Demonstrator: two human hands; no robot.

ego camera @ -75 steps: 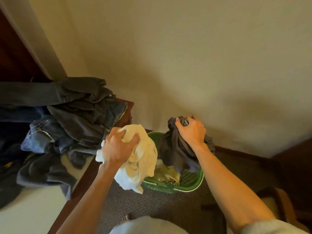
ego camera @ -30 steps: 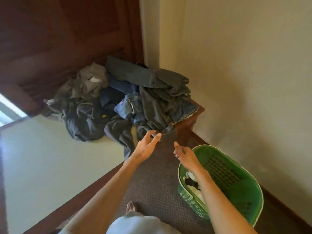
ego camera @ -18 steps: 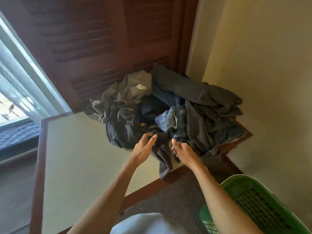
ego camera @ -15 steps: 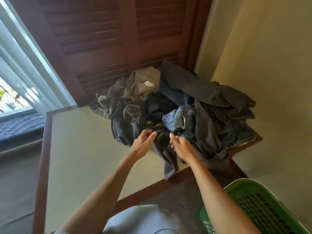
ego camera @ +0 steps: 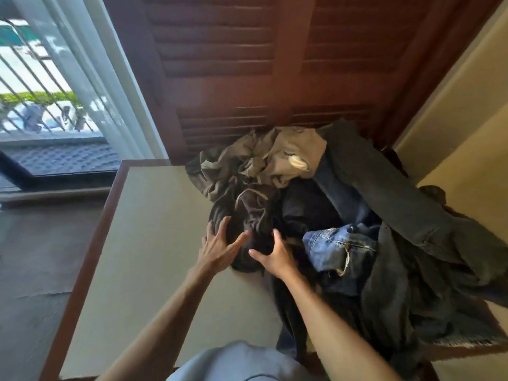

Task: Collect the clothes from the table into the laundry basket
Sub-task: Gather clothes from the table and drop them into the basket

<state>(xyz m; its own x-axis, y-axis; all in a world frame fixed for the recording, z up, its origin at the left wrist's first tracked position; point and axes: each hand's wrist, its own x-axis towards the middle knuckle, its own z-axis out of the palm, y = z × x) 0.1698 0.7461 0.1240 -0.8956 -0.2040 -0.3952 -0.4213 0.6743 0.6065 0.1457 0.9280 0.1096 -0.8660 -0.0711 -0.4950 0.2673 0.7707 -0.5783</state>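
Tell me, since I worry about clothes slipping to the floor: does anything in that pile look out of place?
Yes. At the near right edge of the table, dark grey trousers spill over the rim and hang toward the floor. Otherwise it is just a jumbled pile; both hands rest on a black garment.

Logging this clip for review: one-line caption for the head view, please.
Both hands, left and right, open on a dark garment at the near edge of the clothes pile on the table.

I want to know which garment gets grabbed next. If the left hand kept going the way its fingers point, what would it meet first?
The left hand already reaches the near edge of the dark bundled garment, so that comes first. Beyond it, further along the line, lies the khaki garment. Depth is hard to judge; the fingertips may be touching already.
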